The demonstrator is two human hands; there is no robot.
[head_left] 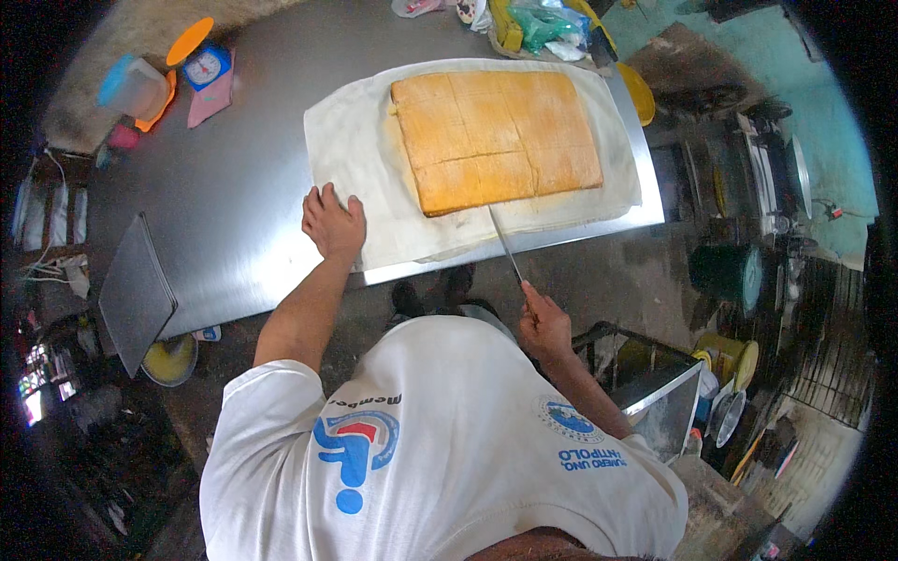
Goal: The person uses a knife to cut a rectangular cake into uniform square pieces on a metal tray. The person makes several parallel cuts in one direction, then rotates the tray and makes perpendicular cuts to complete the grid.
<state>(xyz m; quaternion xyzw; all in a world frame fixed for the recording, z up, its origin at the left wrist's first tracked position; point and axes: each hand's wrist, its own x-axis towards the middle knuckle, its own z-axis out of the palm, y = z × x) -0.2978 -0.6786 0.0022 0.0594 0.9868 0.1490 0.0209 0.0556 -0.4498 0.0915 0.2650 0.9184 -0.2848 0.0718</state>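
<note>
A large rectangular slab of yellow-brown sheet cake or bread [491,137] lies on white paper or cloth [351,147] on the metal table [245,154]. Lines run across its top and divide it into several pieces. My right hand [544,322], off the table's near edge, grips the handle of a long knife [506,245]. The blade points away from me, its far end at the slab's near edge; whether it touches is unclear. My left hand [334,221] rests with spread fingers on the left edge of the white sheet, holding nothing.
A blue kitchen scale [207,66] with an orange pan and a plastic container [137,88] stand far left. A yellow container of plastic bags [515,28] sits at the far edge. Dark flat trays or boards [139,294] stand at the left end. A metal-edged stand [659,393] is at my right.
</note>
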